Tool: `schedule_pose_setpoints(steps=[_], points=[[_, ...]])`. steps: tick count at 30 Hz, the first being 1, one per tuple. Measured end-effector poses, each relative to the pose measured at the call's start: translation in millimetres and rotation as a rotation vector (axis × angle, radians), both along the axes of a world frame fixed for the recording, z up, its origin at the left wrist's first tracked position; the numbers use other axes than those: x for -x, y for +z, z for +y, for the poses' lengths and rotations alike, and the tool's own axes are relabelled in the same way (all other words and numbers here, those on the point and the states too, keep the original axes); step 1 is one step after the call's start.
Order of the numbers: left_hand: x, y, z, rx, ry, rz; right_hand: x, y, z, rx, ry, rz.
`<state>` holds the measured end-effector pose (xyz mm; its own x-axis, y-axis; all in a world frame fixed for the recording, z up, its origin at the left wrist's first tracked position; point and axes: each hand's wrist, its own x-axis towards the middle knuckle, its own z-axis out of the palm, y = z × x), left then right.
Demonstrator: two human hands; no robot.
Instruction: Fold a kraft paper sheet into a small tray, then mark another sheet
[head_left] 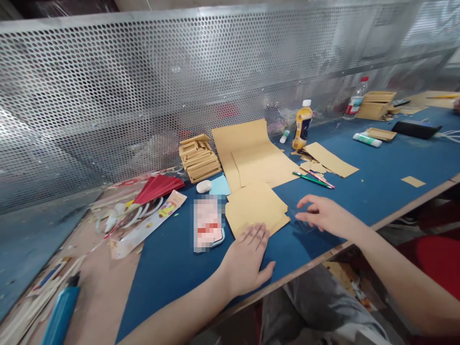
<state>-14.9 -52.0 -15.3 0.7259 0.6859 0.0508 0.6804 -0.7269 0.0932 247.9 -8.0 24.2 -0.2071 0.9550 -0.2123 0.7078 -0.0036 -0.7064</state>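
Note:
A tan sheet of kraft paper [253, 206], with notches cut at its right corner, lies flat on the blue table cover. My left hand [247, 261] rests on its near edge, fingers stretched out and thumb spread. Just right of the paper is my right hand [325, 215], its fingers loosely bent and thumb apart from them. A faint, see-through shape shows below those fingers; I cannot make out what it is. Behind the notched sheet lie larger kraft sheets [247, 153], the rear one curling up against the perforated metal screen.
Left of the paper are a phone [208, 225], a white earbud case [204, 187] and a stack of folded kraft pieces [199, 160]. Pens [316, 180], paper scraps [314, 166] and a yellow bottle [303, 125] stand or lie to the right. A perforated screen [161, 96] borders the back.

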Motion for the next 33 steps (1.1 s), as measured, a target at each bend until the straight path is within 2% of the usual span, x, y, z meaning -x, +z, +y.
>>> schedule_pose_setpoints(steps=[2, 4, 9, 12, 18, 25, 29, 33], points=[[-0.2, -1.4, -1.0, -0.027, 0.008, 0.009, 23.7, -5.1, -8.3, 0.053, 0.047, 0.111], [-0.4, -2.1, -1.4, -0.047, 0.005, 0.025, 43.9, -11.9, -12.4, 0.028, 0.097, 0.102], [-1.3, -2.1, -1.6, -0.082, 0.002, 0.060, 64.4, -23.7, -10.3, -0.225, 0.122, -0.137], [-2.0, -3.2, -2.7, -0.106, 0.005, 0.070, 62.1, -23.4, -7.7, -0.256, 0.108, -0.249], [-3.0, -3.9, -4.8, -0.131, 0.032, 0.084, 50.3, -15.2, -1.6, -0.201, 0.084, -0.331], [-4.2, -2.5, -6.0, -0.135, 0.037, 0.105, 18.6, -17.4, 8.6, -0.134, -0.038, -0.342], [-6.0, -4.0, -10.1, -0.184, 0.084, 0.119, 7.2, -24.8, 10.7, -0.080, -0.066, -0.259], [-8.7, -4.2, -16.3, -0.199, 0.166, 0.174, 2.3, -27.8, 7.3, -0.017, -0.091, -0.018]])
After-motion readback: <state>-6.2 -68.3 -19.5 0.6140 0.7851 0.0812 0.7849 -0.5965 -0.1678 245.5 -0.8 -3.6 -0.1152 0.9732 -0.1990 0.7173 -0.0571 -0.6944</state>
